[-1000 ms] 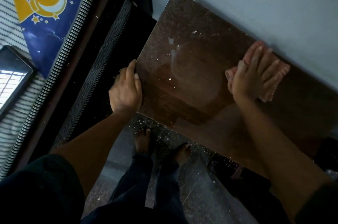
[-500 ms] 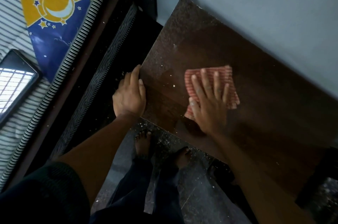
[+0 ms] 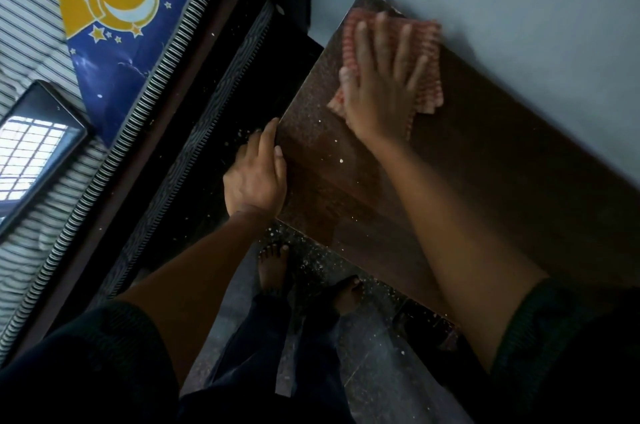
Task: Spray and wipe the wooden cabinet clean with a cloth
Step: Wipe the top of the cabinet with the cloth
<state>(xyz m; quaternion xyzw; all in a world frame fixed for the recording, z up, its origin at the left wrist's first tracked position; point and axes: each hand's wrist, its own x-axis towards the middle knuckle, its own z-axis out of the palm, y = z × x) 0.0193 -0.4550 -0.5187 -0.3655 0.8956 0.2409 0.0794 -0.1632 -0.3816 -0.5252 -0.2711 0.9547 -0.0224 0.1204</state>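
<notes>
The dark wooden cabinet top [image 3: 485, 160] runs along the grey wall, speckled with white dust near its left edge. A red-and-white checked cloth [image 3: 427, 53] lies flat on its far left corner. My right hand [image 3: 381, 84] presses on the cloth with fingers spread, blurred by motion. My left hand [image 3: 258, 177] grips the cabinet's left edge, thumb on top, fingers hidden down the side. No spray bottle is in view.
A bed with a striped sheet [image 3: 31, 25] and a yellow-and-blue moon pillow [image 3: 117, 8] stands at left, a phone [image 3: 31, 153] lying on it. A dark bed frame [image 3: 194, 105] runs beside the cabinet. My bare feet [image 3: 273, 264] stand on a dusty floor.
My right hand has swept the cloth from the right part of the top, across the middle, to the far left corner by the wall. The left hand has stayed on the edge.
</notes>
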